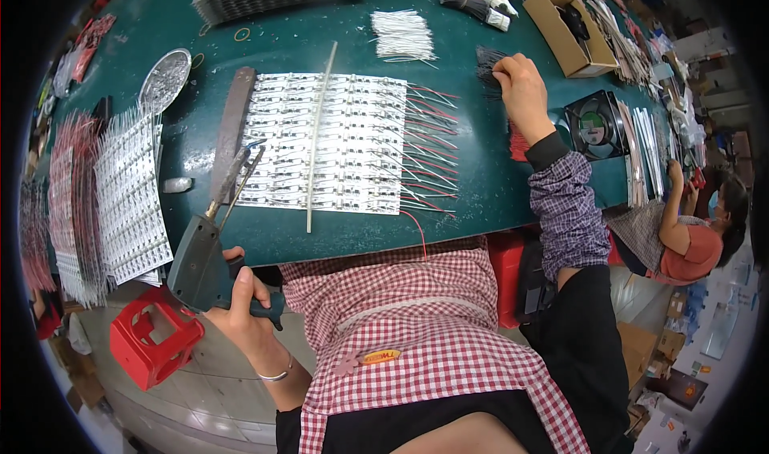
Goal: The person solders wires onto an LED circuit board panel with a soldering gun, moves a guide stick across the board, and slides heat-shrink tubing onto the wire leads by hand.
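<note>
In the head view, the only one I have, I take as landmark the white rectangular panel of joined circuit boards, which lies flat on the dark green table. Red and white wires stand out from its right edge, and a thin pale rod lies across it. Below its left corner, my left hand has its fingers curled around the handle of a dark green soldering gun; the metal tip is over the panel's left part, but I cannot tell if it touches. To the upper right of the panel, my right hand has thumb and forefinger nearly together at a bundle of thin black wires; whether they pinch one, I cannot tell. I judge the step in hand is picking a black wire. The next move seems to call for separating a single one and bringing its end to the panel, near the hot tip, without burning the fingers.
</note>
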`<move>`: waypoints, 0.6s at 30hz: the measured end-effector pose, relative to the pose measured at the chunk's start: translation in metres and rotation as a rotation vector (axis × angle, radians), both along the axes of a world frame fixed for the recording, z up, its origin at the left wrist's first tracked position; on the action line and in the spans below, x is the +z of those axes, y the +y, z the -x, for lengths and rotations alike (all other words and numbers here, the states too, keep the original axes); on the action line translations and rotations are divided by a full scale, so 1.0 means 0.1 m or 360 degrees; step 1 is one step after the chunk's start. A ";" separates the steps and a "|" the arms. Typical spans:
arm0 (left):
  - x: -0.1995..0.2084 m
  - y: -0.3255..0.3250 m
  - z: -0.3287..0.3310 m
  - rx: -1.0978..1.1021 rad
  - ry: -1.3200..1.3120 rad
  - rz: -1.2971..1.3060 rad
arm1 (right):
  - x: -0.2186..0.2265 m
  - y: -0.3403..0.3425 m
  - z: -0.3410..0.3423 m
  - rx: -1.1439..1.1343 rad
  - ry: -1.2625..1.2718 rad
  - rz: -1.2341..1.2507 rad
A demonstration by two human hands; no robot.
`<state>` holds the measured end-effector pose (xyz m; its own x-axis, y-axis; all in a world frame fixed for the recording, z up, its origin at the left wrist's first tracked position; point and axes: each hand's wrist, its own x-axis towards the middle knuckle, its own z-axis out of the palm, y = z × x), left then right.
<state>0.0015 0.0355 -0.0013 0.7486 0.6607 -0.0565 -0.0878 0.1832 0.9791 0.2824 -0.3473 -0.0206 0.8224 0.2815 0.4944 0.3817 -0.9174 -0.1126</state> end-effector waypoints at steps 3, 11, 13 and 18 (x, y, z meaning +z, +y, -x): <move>0.00 -0.01 0.02 0.0004 0.0009 0.0019 | 0.00 -0.01 0.04 0.0009 -0.0069 0.0021; 0.06 -0.14 0.10 -0.0089 0.0037 0.0054 | 0.15 0.11 0.25 0.0021 -0.0221 0.0069; 0.06 -0.20 0.14 -0.0116 0.0091 0.0101 | 0.30 0.35 0.44 0.0193 -0.0206 -0.0226; 0.13 -0.39 0.13 -0.0186 0.0238 0.0161 | 0.26 0.61 0.57 0.0218 -0.0234 -0.0163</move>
<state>-0.0118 -0.0031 0.0117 0.7980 0.5551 -0.2344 0.0847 0.2818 0.9557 0.2251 -0.2864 0.0057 0.6967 0.3281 0.6379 0.5214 -0.8424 -0.1362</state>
